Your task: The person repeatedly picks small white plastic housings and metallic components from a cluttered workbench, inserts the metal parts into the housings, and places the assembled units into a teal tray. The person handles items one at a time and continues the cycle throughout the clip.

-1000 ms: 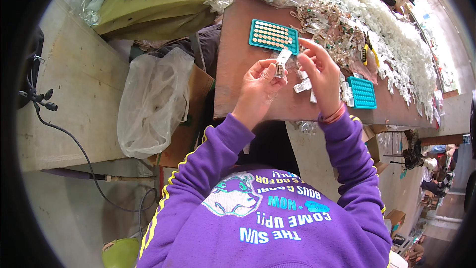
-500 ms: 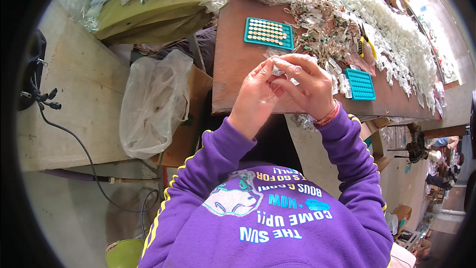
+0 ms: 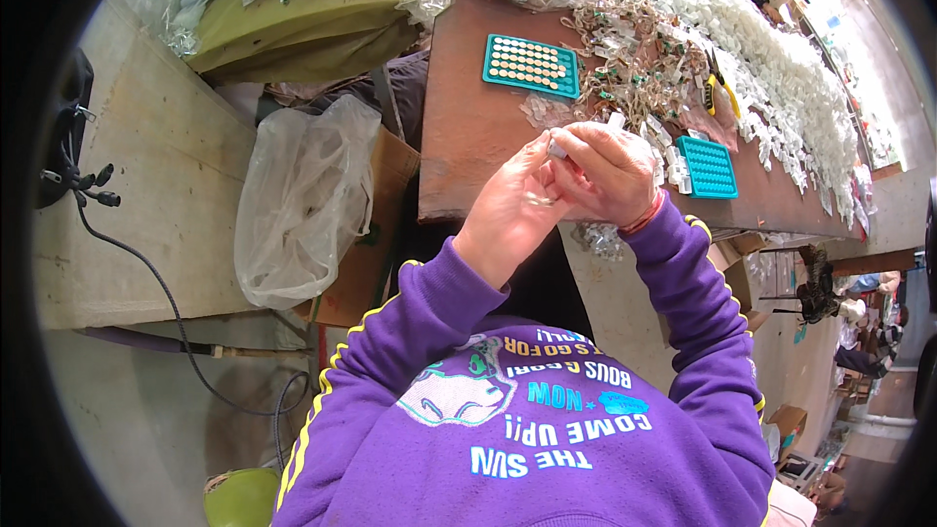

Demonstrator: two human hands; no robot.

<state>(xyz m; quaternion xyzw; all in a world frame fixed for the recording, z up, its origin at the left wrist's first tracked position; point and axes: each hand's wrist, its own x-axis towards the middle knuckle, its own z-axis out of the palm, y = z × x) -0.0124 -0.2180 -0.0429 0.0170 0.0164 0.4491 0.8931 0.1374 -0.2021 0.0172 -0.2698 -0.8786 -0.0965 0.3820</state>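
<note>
Both hands (image 3: 607, 174) meet, curled around a white piece (image 3: 557, 148).

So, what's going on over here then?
A person in a purple sweatshirt is handling a small white piece in front of them. The left hand pinches it, and the right hand's fingers are curled against it, partly hiding it. On the brown table beyond are a teal tray with rows of round discs and, to the right, a second teal tray. A long heap of white pieces lies farther back.
</note>
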